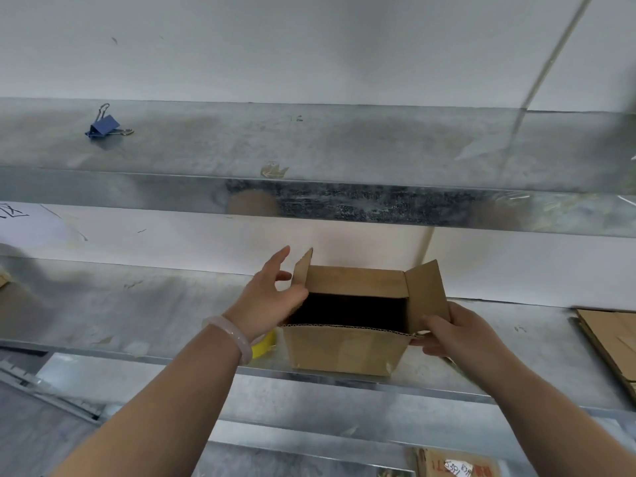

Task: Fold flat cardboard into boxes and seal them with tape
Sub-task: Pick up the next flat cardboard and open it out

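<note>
Cardboard box [344, 349] sits open-topped on metal shelf [137, 304], both hands on its side flaps.
Left hand [272, 297] wide, fingers straight and spread against the upright left flap. Right hand [451, 332] grips the box at the right flap, thumb on its inner face. Yellow tape roll [265, 342] just behind left wrist. Flat cardboard [612, 335] at right, same shelf. Blue binder clip [103, 127] on upper shelf [344, 142].

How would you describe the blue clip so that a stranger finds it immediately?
Look at the upper metal shelf, above the open cardboard box. Near its left end lies a binder clip. It is the only blue thing there, small, with silver wire handles.
</note>
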Tool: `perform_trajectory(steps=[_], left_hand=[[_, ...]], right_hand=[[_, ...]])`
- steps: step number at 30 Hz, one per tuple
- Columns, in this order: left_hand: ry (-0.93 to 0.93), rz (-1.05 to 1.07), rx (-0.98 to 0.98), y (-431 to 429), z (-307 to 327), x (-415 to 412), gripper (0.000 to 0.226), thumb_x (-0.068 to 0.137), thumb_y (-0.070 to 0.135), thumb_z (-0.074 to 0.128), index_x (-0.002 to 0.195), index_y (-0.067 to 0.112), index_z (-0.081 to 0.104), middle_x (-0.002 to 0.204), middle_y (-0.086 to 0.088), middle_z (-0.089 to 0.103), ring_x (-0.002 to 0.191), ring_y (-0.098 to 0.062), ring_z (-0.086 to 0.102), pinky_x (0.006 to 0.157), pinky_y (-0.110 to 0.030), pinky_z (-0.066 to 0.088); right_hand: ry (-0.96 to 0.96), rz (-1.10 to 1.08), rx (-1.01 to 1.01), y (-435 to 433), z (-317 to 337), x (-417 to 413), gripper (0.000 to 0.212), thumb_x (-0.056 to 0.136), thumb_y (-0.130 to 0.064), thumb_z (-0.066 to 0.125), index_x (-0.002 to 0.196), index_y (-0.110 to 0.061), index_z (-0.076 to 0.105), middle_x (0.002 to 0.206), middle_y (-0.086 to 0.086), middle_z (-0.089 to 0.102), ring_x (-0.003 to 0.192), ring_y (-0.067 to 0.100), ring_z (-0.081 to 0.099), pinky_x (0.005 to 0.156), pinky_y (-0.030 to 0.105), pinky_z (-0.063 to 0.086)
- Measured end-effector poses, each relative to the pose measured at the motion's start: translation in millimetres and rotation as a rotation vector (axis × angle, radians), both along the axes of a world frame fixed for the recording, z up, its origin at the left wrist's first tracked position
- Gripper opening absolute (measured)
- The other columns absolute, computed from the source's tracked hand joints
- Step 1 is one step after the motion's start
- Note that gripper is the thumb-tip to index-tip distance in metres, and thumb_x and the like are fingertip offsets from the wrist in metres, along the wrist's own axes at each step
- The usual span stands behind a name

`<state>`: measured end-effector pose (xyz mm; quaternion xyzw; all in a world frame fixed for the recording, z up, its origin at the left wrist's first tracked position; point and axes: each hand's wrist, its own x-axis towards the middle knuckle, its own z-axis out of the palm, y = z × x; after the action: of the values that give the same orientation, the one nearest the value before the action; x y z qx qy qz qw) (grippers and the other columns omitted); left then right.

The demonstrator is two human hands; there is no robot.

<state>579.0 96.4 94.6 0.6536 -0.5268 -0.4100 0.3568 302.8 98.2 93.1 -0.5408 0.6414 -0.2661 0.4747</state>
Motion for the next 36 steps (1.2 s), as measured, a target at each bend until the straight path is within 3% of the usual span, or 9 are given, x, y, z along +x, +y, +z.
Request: perform_trajectory(steps=[4,7,9,12,17,21,25,29,36], left_hand=[[0.134,0.073,-0.093,2,5,13,0.054,0.097,0.011,0.036,0.138,0.048,0.032,0.108,0.004,0.065,0.091,-0.018,0.063,0.06,-0.028,0.056],[-0.102,0.042,-0.179,4,-8,27,0.052,0.093,0.004,0.037,0.125,0.044,0.047,0.112,0.001,0.063,0.089,-0.017,0.063,0.073,-0.033,0.058],[-0.411,-0.031,-0.274,4,-21,34,0.047,0.088,0.004,0.042,0.113,0.039,0.06,0.127,0.003,0.055,0.106,-0.013,0.055,0.095,-0.034,0.049],[-0.693,-0.127,-0.487,-1,-27,41,0.034,0.08,0.004,0.054,0.092,0.029,0.074,0.142,-0.003,0.046,0.129,-0.023,0.038,0.106,-0.037,0.036],[-0.921,-0.425,-0.588,-10,-22,37,0.038,0.078,0.027,0.04,0.09,0.035,0.075,0.112,0.01,0.065,0.114,-0.019,0.052,0.094,-0.043,0.048],[-0.932,-0.454,-0.498,-22,-24,40,0.046,0.085,0.055,0.042,0.123,0.04,0.062,0.118,0.01,0.059,0.1,-0.019,0.053,0.086,-0.04,0.049],[-1.024,-0.486,-0.284,-29,-11,34,0.091,0.067,0.085,0.026,0.148,0.044,0.024,0.151,0.014,0.03,0.123,-0.019,0.037,0.104,-0.042,0.037],[-1.029,-0.558,-0.088,-37,-2,25,0.125,0.048,0.1,0.027,0.152,0.038,-0.004,0.16,0.015,-0.006,0.14,-0.024,0.02,0.113,-0.044,0.026],[-1.033,-0.671,0.04,-46,-5,18,0.118,0.061,0.085,0.055,0.149,0.043,-0.013,0.155,0.013,-0.03,0.146,-0.032,0.006,0.117,-0.051,0.016]], right_hand=[[0.117,-0.051,-0.128,-6,-6,-7,0.048,0.085,-0.011,0.057,0.13,-0.025,0.047,0.105,-0.005,0.068,0.078,0.014,0.071,0.075,0.035,0.057],[0.314,0.058,-0.317,-13,-7,-13,0.079,0.078,-0.01,0.067,0.142,-0.04,0.032,0.138,-0.005,0.04,0.11,0.017,0.057,0.078,0.023,0.048],[0.499,0.179,-0.513,-19,-8,-15,0.058,0.077,-0.011,0.068,0.125,-0.039,0.054,0.152,-0.007,0.028,0.133,0.018,0.04,0.098,0.03,0.044],[0.755,0.374,-0.69,-29,-7,-13,0.028,0.077,-0.017,0.067,0.094,-0.039,0.073,0.144,-0.002,0.049,0.143,0.021,0.03,0.116,0.038,0.024],[0.859,0.418,-0.67,-36,-12,-10,0.037,0.083,-0.024,0.064,0.118,-0.036,0.068,0.129,-0.001,0.055,0.12,0.028,0.049,0.103,0.038,0.038],[0.895,0.45,-0.582,-41,-12,-10,0.065,0.087,-0.035,0.057,0.148,-0.035,0.035,0.151,0.002,0.031,0.13,0.027,0.042,0.108,0.042,0.037],[0.94,0.479,-0.487,-53,-5,-7,0.077,0.091,-0.061,0.046,0.153,-0.041,0.007,0.161,0.002,0.009,0.14,0.027,0.029,0.111,0.043,0.034],[0.948,0.461,-0.387,-66,0,0,0.088,0.087,-0.069,0.044,0.153,-0.037,-0.004,0.16,-0.002,0.014,0.14,0.028,0.026,0.11,0.047,0.035],[0.968,0.468,-0.309,-72,-5,7,0.093,0.084,-0.075,0.042,0.153,-0.034,-0.005,0.153,-0.004,0.033,0.133,0.026,0.03,0.106,0.046,0.037]])
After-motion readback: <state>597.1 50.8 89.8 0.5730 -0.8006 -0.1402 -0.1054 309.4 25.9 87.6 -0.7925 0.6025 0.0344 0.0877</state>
